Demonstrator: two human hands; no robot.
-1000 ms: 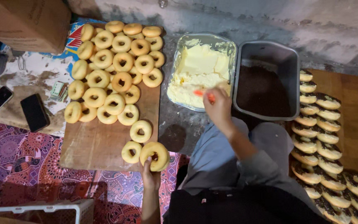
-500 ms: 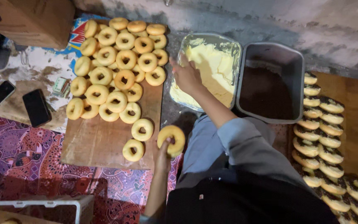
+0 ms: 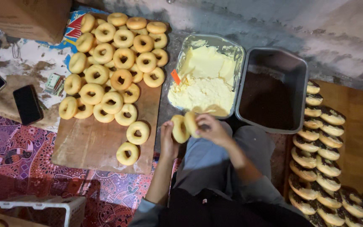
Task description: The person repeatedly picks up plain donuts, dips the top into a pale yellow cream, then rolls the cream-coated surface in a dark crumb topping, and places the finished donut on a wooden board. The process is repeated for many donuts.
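Golden split doughnut [image 3: 184, 127], both hands' fingers [image 3: 202, 122] gripping

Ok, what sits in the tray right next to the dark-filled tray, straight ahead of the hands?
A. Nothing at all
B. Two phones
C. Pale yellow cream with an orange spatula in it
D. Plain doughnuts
C: the clear tray beside the grey tray holds pale yellow cream with an orange spatula stuck in it, while the left hand and right hand hold a split doughnut.
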